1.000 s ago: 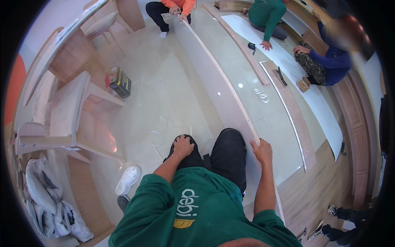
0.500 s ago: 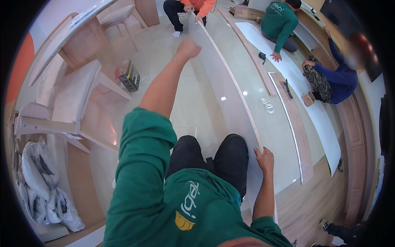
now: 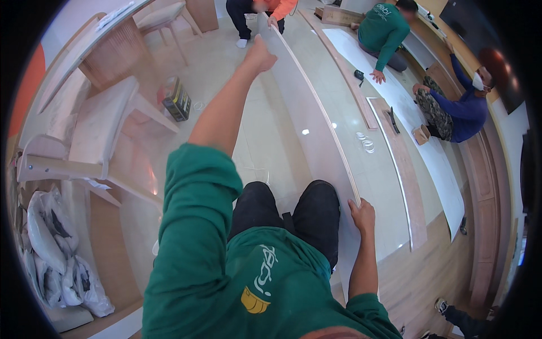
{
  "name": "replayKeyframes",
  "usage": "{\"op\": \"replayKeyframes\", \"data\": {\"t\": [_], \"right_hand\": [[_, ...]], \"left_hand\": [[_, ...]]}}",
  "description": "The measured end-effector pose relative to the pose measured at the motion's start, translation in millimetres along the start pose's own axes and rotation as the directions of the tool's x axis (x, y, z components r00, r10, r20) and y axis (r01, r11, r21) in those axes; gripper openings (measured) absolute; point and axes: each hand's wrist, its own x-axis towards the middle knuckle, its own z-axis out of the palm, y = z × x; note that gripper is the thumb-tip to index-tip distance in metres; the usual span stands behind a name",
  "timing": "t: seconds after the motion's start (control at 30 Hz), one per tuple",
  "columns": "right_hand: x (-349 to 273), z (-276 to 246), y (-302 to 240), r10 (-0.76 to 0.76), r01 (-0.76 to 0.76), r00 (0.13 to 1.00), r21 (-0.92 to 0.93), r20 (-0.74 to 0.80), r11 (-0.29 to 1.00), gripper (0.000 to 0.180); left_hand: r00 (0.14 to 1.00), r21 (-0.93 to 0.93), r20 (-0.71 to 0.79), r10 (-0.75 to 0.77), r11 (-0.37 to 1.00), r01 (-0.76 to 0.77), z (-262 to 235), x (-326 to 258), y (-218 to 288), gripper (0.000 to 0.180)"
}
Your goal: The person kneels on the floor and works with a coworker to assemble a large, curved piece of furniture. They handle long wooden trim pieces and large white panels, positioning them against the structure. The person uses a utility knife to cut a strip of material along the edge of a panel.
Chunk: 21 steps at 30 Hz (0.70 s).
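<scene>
A long pale board point(image 3: 307, 113) stands on its narrow edge and runs from beside my right leg to a person in orange at the far end. My right hand point(image 3: 364, 216) grips its upper edge near me, thumb on the inner side. Stretched forward on the board's left side, my left hand point(image 3: 261, 56) holds nothing that I can see. Its fingers point away from me and its thumb sticks out toward the board; some of the fingers are hidden. Another person's hand point(image 3: 272, 22) rests on the far end of the board.
Right of the board lie wood strips point(image 3: 398, 169), a black-handled tool point(image 3: 393, 120), a tape measure point(image 3: 359, 74) and a white sheet point(image 3: 435, 164). Two people crouch by that sheet. On the left are a chair point(image 3: 107, 118), a dark tin point(image 3: 176, 99) and plastic bags point(image 3: 53, 237).
My left hand has straightened forward, a finger now pointing away. My right hand keeps its grip on the board. The far person's one hand has shifted off the board's end.
</scene>
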Motion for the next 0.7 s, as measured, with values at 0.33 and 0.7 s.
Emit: {"op": "replayKeyframes", "data": {"t": [0.33, 0.7], "right_hand": [[7.2, -13.5, -19.3, 0.059, -0.074, 0.994, 0.169, 0.09, 0.983, 0.041], [3.2, -16.5, -16.8, 0.124, -0.149, 0.979, 0.15, 0.161, 0.977, 0.035]], "left_hand": [[0.816, 0.266, 0.542, -0.203, 0.962, 0.063, 116.5, -359.1, -179.6, 0.061], [0.747, 0.354, 0.559, -0.359, 0.918, 0.176, 76.2, -411.2, -49.9, 0.086]]}}
